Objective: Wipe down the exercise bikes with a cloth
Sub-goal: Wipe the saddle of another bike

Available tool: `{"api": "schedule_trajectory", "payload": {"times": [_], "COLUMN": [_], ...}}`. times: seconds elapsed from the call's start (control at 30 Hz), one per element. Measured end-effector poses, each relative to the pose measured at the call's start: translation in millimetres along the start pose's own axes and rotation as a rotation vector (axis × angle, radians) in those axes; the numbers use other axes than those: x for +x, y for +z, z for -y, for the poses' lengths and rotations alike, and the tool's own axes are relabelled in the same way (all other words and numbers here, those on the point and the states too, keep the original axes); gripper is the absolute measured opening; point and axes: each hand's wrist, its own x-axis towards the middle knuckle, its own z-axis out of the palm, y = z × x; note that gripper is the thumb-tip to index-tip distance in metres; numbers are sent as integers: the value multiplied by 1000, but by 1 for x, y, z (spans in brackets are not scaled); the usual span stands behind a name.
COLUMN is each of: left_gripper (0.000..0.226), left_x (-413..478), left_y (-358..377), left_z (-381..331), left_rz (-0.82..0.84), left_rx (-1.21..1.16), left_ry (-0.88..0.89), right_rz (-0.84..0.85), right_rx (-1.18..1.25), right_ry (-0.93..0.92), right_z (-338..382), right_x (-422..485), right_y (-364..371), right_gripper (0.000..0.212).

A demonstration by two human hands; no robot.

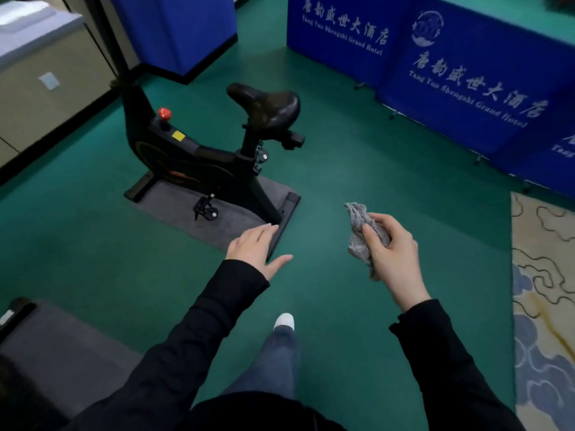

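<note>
Green floor and blue hotel banners surround a black exercise bike on a grey mat beyond the flat, spread left hand, while the right hand grips a crumpled grey cloth

Nubbly grey cloth — glossy black saddle — matt mat

2 long blk sleeves reaching the wrists; blk top; blue denim jeans; 1 white shoe.
</note>
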Motion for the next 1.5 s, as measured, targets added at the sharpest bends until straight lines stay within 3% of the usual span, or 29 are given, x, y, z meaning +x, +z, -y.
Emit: {"api": "schedule_trajectory", "payload": {"times": [0.23, 0.6, 0.83, 1.1, 1.5], "left_gripper": [71, 70, 71, 72, 79], "left_x": [98, 156, 220, 285, 305], "left_y": [-7, -7, 9, 26, 17], "left_z": [4, 3, -73, -160, -112], "left_rz": [74, 93, 41, -52, -210], "left_rx": [1, -25, -35, -101, -234], "left_ry": [-61, -267, -391, -415, -781], "right_rz": [100, 262, 325, 356, 622], "right_rx": [-37, -35, -9, -19, -66], "right_ry": [48, 62, 36, -12, -184], "right_z": [13, -1, -28, -50, -16], "right_x": [98, 198, 291, 382, 462], "right_y": [29, 35, -29, -85, -3], "right_gripper": [13, 13, 12, 13, 15]}}
